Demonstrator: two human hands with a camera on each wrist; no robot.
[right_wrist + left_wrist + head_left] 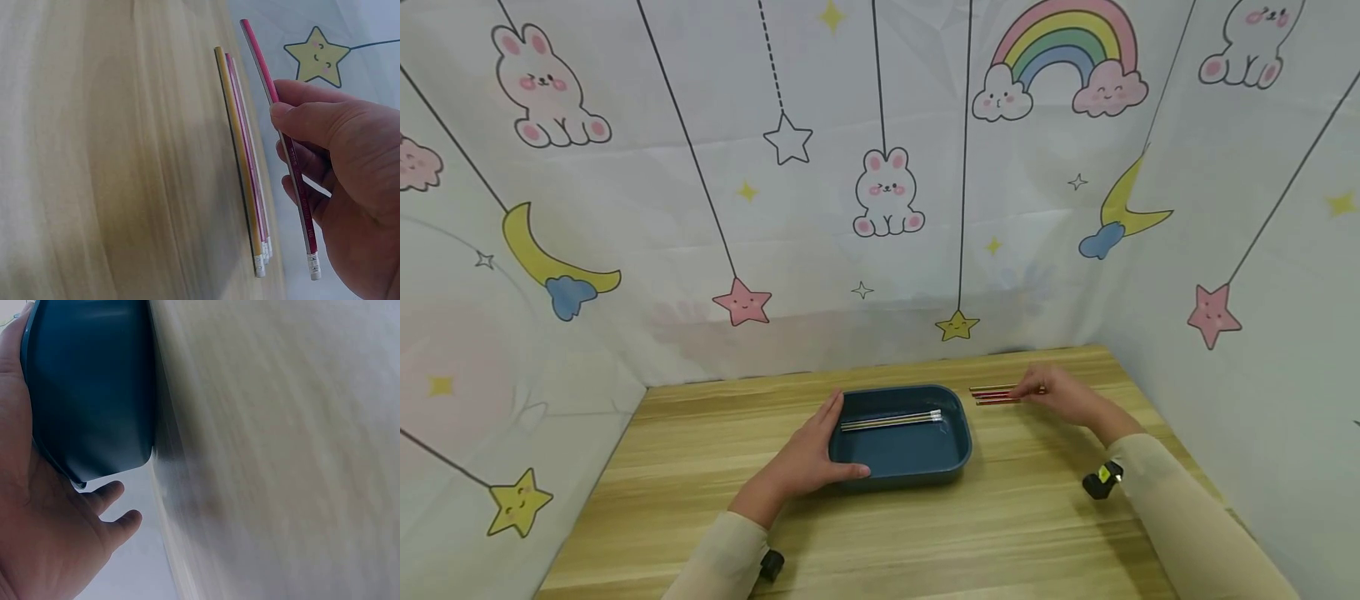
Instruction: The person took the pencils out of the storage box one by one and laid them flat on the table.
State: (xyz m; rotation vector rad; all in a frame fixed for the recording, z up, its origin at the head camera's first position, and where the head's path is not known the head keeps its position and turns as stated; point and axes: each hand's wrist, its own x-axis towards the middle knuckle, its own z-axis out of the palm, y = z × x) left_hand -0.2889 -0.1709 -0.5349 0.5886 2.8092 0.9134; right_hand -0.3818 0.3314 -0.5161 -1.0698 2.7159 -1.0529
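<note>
My right hand pinches a red pencil between thumb and forefinger. Its white eraser end points down in the right wrist view. Close beside it lie a yellow pencil and other pencils, side by side on the table. A dark blue rectangular tray stands to their left. Inside, along its back part, lie several pencils with whitish ends at the right. My left hand rests against the tray's left end, thumb stretched along the front rim, fingers straight along the left side.
The wooden table carries the tray and pencils. A white cloth backdrop printed with rabbits, stars and moons rises behind the table and along both sides. Each wrist wears a small black camera.
</note>
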